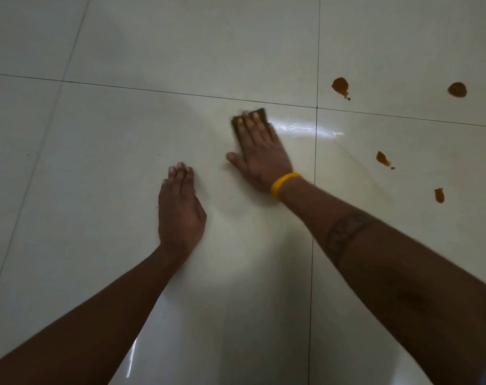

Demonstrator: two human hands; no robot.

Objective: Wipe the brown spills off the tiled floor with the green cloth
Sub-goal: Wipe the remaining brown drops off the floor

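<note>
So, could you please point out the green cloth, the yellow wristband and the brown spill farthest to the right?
green cloth (261,113): head view, bare far corner beyond the fingertips.
yellow wristband (284,182): head view, middle of the band on the right wrist.
rightmost brown spill (457,90): head view, centre of the blot.

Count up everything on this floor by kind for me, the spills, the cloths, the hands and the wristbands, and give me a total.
Brown spills: 4 (upper left, upper right, middle, lowest)
Green cloth: 1, under the right hand's fingers
Hands: 2 (left hand, right hand)
Yellow wristband: 1
Total: 8
</note>
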